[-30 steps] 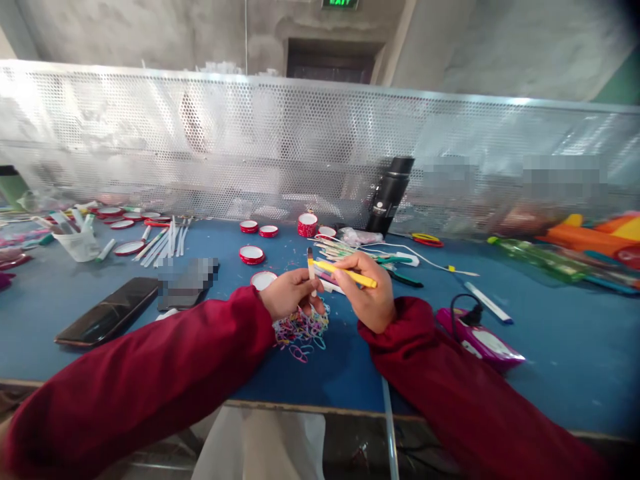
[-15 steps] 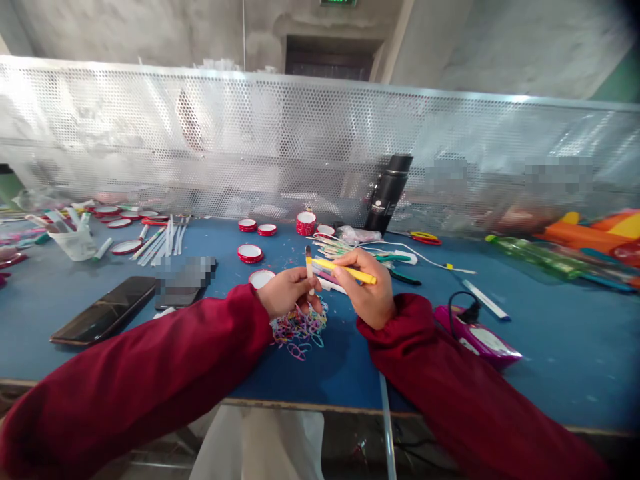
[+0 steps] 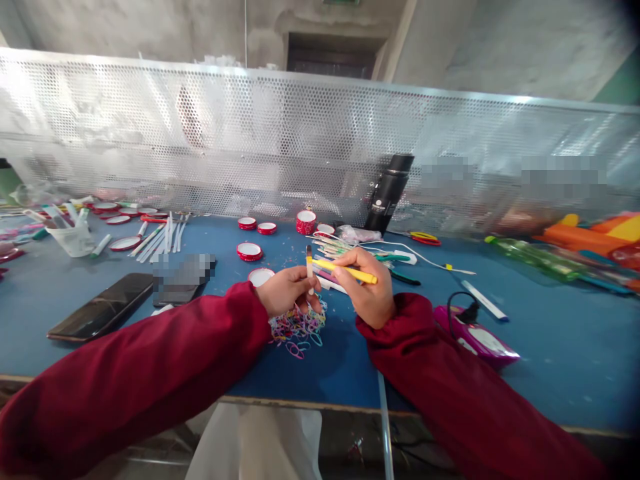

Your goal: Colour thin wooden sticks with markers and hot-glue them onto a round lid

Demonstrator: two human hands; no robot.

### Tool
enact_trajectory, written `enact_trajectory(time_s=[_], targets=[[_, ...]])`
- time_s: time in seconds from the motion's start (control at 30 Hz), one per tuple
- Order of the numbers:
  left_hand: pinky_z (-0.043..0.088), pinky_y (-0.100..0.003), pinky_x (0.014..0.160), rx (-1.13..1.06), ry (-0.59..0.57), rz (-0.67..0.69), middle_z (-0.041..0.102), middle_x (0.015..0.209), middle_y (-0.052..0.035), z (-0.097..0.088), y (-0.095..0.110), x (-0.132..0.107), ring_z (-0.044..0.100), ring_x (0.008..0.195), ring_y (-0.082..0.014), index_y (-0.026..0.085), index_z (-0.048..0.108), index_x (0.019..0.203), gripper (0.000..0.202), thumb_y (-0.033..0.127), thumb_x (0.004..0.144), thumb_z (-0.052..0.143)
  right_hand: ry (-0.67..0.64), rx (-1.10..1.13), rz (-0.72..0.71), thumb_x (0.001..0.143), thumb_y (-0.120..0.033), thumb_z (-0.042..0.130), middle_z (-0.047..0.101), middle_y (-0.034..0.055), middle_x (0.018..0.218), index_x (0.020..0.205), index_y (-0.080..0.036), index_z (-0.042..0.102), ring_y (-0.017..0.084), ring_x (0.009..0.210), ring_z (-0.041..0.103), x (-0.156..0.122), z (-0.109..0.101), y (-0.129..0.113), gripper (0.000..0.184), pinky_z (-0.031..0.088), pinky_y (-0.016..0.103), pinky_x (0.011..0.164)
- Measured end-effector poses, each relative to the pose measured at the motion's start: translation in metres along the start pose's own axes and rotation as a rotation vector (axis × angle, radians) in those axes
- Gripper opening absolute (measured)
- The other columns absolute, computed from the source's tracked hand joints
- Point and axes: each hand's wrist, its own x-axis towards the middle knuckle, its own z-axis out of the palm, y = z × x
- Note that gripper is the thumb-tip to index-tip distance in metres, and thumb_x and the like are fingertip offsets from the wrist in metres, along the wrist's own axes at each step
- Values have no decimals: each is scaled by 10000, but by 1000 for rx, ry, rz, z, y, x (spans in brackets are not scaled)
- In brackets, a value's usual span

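My left hand (image 3: 287, 291) pinches a thin white stick (image 3: 311, 273) upright; its top is dark and a yellow patch shows just below. In my right hand (image 3: 369, 285) is a yellow marker pen (image 3: 357, 272), held like a pencil and pointing left. The pen's left end meets or nearly meets the yellow patch; I cannot tell which. Beneath my left hand lies a tangled heap of coloured rubber bands (image 3: 300, 330). Behind my right hand, several thin sticks (image 3: 333, 248) are spread on the blue table (image 3: 345, 370).
Red-rimmed round tins (image 3: 249, 251) stand at mid-table. To the left are two phones (image 3: 107, 307) and a white cup of pens (image 3: 73, 240). A black flask (image 3: 389, 193) leans by the perforated metal screen (image 3: 300, 147). At right are a purple box with a plug (image 3: 480, 340) and a green bottle (image 3: 535, 257).
The view has shifted very slightly. Both hands keep the same hold on the stick and the marker pen, with no clear movement between them.
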Motion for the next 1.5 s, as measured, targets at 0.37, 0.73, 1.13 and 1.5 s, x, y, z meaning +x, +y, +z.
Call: enact_trajectory(time_s=[0.37,0.73,1.13,1.5], targets=[[271,-165,416,22,13,-13,637,614,-8,1,2,0,484,419,-50,162,486,839,199,339,916,440,4,-3,-14,829,-249,595,599,-1,768,837,-216,596,159,689,560,1,-1,-1,34,437,301,626],[257,-177,412,7,-4,-25,639,618,-8,1,1,0,486,419,-53,166,489,832,237,395,892,483,-13,-6,-13,808,-238,600,588,-6,745,811,-216,597,151,653,544,2,-2,0,23,434,298,612],[262,-163,411,-6,4,-21,642,621,-8,1,1,0,485,419,-49,166,487,842,227,383,905,466,1,13,10,817,-248,592,583,-4,734,821,-215,596,153,650,541,1,-2,1,33,432,302,605],[266,-173,417,0,6,-32,645,624,-10,2,3,-1,489,421,-51,165,490,833,188,327,917,443,-8,-9,-13,803,-228,595,579,-11,713,804,-215,601,145,623,528,3,-2,-2,15,420,290,587]])
